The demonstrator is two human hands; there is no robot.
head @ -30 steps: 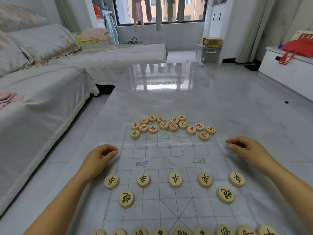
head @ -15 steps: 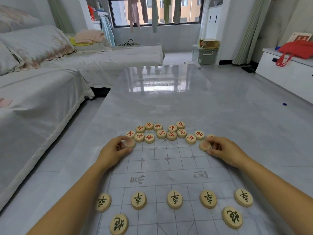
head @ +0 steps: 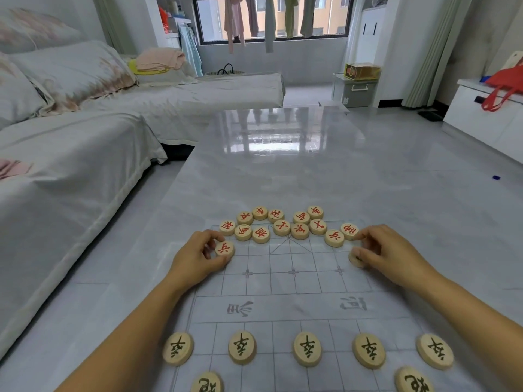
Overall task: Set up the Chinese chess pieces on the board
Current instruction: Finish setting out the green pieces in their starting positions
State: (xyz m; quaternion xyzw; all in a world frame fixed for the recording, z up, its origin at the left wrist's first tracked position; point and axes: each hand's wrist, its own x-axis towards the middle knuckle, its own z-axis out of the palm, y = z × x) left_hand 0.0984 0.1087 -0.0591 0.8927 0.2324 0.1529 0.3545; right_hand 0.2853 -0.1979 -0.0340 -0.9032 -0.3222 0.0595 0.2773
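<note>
Currently pinching a red-lettered piece (head: 225,248) with the left hand (head: 198,258), between thumb and curled fingers, at the far-left edge of the board (head: 294,309) on the counter (head: 283,171). Gripping a second piece (head: 356,260) with the right hand (head: 387,253) near the far-right edge, face mostly hidden under the fingers. Clustered along the far edge, other red pieces (head: 282,228). Lined up across the near half, five dark-lettered pieces (head: 307,349).

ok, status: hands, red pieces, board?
Left hand pinches round wooden red-lettered piece. Right hand grips second wooden piece, face hidden. Other red pieces clustered at board's far edge; no obstruction seen.
</note>
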